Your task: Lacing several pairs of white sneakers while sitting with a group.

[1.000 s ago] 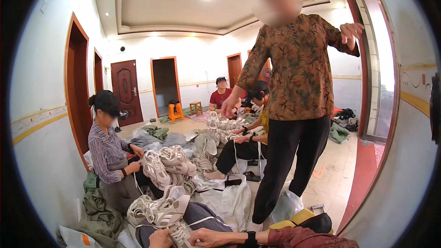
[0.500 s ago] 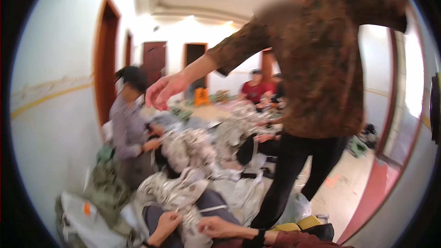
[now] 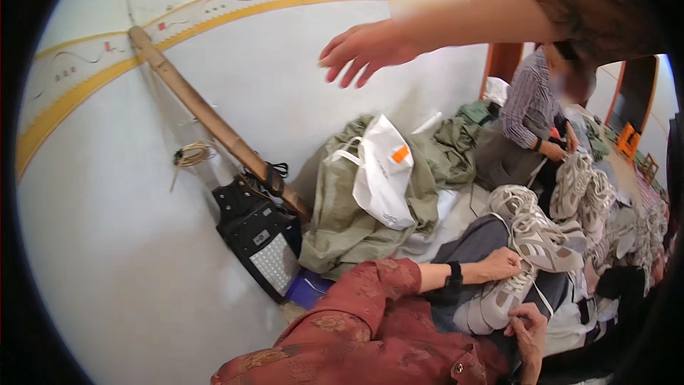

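On my lap, over dark grey trousers, lies a beige and white sneaker (image 3: 498, 306) with its laces loose. My left hand (image 3: 501, 264), closed, pinches a shoelace (image 3: 524, 271) at the sneaker's upper. Beside the same sneaker my right hand (image 3: 529, 324) has its fingers bent in. A loose lace hangs down toward it, but what those fingers hold is hidden. More laced sneakers (image 3: 538, 235) are heaped on my knees just beyond. Another person's arm (image 3: 456, 28) in a camouflage sleeve reaches across above, its hand holding nothing.
At left a wooden pole (image 3: 206, 117) leans on the wall beside a black device (image 3: 260, 232). Green sacks (image 3: 335, 235) and a white bag (image 3: 385, 182) lie by the wall. A seated person (image 3: 527, 100) handles shoes at right, near a large shoe pile (image 3: 588, 192).
My view has swung left and down toward the wall and my lap. The standing person now shows mainly as an outstretched arm. My hands stay at the shoes on my lap.
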{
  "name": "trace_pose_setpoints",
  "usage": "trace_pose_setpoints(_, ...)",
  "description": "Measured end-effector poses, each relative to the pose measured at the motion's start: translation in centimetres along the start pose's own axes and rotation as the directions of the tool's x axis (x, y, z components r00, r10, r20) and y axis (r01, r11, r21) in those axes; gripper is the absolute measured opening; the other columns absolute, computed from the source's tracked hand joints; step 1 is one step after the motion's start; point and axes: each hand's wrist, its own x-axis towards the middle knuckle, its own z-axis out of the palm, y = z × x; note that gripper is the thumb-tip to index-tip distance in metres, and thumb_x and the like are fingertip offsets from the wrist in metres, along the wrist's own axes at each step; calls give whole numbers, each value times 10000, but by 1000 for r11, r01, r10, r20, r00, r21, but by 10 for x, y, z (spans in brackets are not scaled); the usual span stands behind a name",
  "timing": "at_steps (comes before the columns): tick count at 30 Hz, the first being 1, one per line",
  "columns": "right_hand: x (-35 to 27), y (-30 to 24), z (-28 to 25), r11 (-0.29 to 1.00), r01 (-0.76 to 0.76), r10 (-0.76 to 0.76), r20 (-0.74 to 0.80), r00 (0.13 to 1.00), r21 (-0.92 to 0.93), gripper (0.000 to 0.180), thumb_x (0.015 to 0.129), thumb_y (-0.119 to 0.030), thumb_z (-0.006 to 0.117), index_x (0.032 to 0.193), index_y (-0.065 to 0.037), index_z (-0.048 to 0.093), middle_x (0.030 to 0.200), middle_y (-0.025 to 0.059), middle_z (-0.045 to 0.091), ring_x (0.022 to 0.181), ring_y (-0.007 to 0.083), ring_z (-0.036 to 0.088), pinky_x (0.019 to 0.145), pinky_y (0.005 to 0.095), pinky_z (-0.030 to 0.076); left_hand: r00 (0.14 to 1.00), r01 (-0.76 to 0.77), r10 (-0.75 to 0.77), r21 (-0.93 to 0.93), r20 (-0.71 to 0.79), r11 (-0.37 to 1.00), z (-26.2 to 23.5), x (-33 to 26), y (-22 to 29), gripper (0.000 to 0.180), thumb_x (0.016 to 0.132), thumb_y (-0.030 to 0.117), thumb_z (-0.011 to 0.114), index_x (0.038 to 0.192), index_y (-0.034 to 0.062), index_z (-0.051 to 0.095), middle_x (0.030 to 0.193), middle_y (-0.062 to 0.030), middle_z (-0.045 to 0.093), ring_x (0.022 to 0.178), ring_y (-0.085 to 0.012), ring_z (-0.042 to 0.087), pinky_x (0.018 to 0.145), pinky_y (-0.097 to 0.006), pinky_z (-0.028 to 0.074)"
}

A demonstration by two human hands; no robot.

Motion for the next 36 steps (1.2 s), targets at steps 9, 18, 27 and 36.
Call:
trace_pose_setpoints(9,-14,9,-7,982,48,-54,34,998,180,81,870,8,610,934,50,638,866,88,621,605,147,616,580,249,496,998,-23,20,-62,-56,998,6,-10,-4,139,768,170,686,773,31,695,671,-30,650,653,-91,581,610,-274,466)
trace_pose_setpoints(18,-15,19,-11,942,-7,25,-51,998,335,80,895,7,576,938,48,629,809,86,636,615,125,578,599,222,467,979,200,-196,-443,55,874,-1,-16,10,147,762,151,685,686,42,624,596,0,570,510,-75,476,462,-241,362)
trace_pose_setpoints(27,-16,30,-20,911,-27,69,-87,994,413,101,902,-16,595,987,37,611,875,103,623,663,118,560,622,223,455,991,2,42,-328,127,945,-7,-45,52,169,801,169,668,713,58,577,648,13,548,585,-54,480,538,-211,394)
trace_pose_setpoints(36,-13,31,-23,883,-41,85,-73,994,468,113,917,-29,596,1013,29,608,891,85,605,670,110,543,634,226,442,972,2,89,-389,216,921,-18,-66,83,229,780,217,681,667,36,598,630,-27,599,567,-89,556,535,-232,454)
